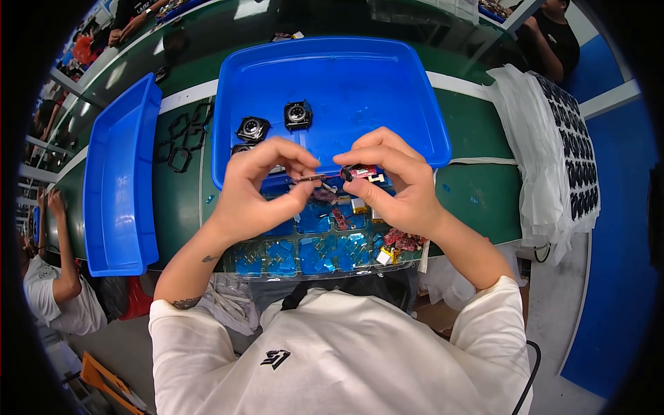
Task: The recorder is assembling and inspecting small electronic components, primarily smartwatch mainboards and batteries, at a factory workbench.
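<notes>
Between thumb and fingers, my left hand [257, 185] pinches a thin dark reddish board piece [311, 178]. My right hand [408, 181] grips a small red circuit board [364, 171] with a round black part and a pale connector on it. The two pieces face each other a short gap apart; whether a wire joins them I cannot tell. Below my hands lies a clear compartment tray [299, 257] with blue film pieces, silver battery cells [359, 205] and red circuit boards [407, 240]. Just beyond, black watch cases [298, 115] sit in a big blue bin [373, 62].
A second blue bin [119, 187] stands at the left, beside several black frames [181, 131] on the green table [477, 131]. White foam sheets [529, 159] and a panel of black parts [570, 145] are at the right. Other people work at the far side and left.
</notes>
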Demonstrator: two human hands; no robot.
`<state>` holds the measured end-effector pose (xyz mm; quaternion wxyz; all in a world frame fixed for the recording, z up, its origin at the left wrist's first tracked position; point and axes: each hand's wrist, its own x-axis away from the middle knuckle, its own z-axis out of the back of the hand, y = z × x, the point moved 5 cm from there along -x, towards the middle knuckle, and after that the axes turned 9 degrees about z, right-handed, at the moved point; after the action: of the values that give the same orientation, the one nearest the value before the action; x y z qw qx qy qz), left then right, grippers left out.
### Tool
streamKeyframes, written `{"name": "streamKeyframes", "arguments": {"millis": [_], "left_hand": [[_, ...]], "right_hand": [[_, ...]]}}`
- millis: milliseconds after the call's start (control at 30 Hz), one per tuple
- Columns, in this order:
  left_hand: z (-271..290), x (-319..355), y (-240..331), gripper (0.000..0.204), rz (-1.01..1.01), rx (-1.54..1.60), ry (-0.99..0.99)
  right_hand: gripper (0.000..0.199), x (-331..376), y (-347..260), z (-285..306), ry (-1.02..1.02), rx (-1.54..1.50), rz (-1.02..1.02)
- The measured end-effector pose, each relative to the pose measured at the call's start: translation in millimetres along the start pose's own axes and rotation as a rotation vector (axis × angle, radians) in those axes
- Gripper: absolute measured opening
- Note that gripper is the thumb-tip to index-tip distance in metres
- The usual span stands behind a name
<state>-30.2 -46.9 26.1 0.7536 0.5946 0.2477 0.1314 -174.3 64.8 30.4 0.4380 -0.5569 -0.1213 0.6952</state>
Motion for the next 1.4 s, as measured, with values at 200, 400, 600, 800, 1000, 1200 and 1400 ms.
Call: {"name": "streamKeyframes", "arguments": {"millis": [200,400,600,800,1000,1200,1400], "left_hand": [[-9,-3,3,0.016,0.037,-0.220,-0.061],[-7,-2,4,0.014,0.020,-0.263,-0.019],[-9,-2,6,0.010,-0.028,-0.362,-0.051],[-8,-2,9,0.008,-0.087,-0.317,-0.010],[-7,0,9,0.007,-0.127,-0.317,0.022],[-6,0,1,0.006,-0.026,-0.227,-0.008],[-3,0,-3,0.007,0.029,-0.131,0.010]], "right_hand": [[0.026,3,4,-3,0.050,-0.148,-0.166],[0.015,7,9,-8,0.074,-0.241,-0.189],[0.015,6,8,-10,0.043,-0.178,-0.167],[0.024,8,9,-8,-0.013,-0.129,-0.178],[0.023,-2,-6,-9,0.007,-0.025,-0.103],[0.024,4,-2,-7,-0.036,-0.041,0.015],[0.010,5,-2,-11,0.037,-0.161,-0.203]]}}
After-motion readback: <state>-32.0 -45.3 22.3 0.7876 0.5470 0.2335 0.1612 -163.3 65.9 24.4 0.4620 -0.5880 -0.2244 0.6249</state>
